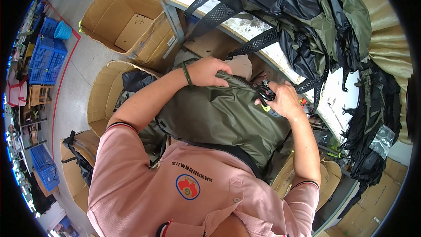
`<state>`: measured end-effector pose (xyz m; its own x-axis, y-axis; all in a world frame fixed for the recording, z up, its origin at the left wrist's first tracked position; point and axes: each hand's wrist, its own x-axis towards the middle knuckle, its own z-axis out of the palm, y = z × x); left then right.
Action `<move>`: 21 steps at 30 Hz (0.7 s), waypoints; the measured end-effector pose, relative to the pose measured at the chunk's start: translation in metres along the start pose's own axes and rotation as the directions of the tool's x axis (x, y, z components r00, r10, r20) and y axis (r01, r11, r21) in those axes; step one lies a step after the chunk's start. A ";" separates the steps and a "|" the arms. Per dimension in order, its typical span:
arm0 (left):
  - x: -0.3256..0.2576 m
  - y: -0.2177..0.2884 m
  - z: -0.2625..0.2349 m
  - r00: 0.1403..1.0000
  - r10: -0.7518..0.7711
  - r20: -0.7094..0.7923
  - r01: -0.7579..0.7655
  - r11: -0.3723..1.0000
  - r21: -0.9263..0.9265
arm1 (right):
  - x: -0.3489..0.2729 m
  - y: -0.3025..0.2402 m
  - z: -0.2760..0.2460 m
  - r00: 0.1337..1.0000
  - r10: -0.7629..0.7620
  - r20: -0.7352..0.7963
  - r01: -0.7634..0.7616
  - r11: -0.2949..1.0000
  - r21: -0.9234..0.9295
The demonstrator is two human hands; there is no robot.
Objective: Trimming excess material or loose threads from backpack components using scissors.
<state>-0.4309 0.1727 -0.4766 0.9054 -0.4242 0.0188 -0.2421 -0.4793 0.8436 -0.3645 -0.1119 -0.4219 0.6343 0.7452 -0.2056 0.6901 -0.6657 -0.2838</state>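
A large olive-green bag (pixel 210 114) of thin, shiny fabric lies across my lap, with a dark trim along its near edge. My left hand (pixel 208 71), with a dark green bangle at the wrist, pinches the bag's far edge between thumb and fingers. At the right end of that edge, my right hand (pixel 283 98) is closed around a small black item (pixel 264 92). The fingers partly cover it, so its kind is unclear. A bright yellow-green bit (pixel 265 107) shows just below it.
A white worktable (pixel 337 101) with worn paint stands ahead and to the right, bearing a heap of black and olive bags (pixel 302 13) with mesh straps. Dark straps (pixel 372 118) hang at its right. Cardboard boxes (pixel 98 90) stand to the left, with blue crates (pixel 48 59) beyond.
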 end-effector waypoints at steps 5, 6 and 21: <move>0.000 -0.002 -0.001 1.000 0.009 0.029 -0.010 0.999 0.038 | -0.004 -0.002 0.003 0.999 0.030 -0.034 -0.029 0.999 0.014; 0.000 -0.003 -0.001 1.000 0.007 0.029 -0.008 1.000 0.026 | -0.005 0.000 0.006 0.999 0.029 -0.034 -0.029 0.999 0.015; -0.064 -0.046 -0.024 0.901 -0.409 -0.143 0.118 0.550 -0.827 | -0.027 0.028 0.063 0.988 0.150 -0.030 -0.131 0.931 0.342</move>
<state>-0.4688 0.2406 -0.5039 0.9649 -0.0764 -0.2514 0.2625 0.3216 0.9097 -0.3844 -0.1486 -0.4838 0.7407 0.6356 -0.2176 0.4404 -0.7040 -0.5572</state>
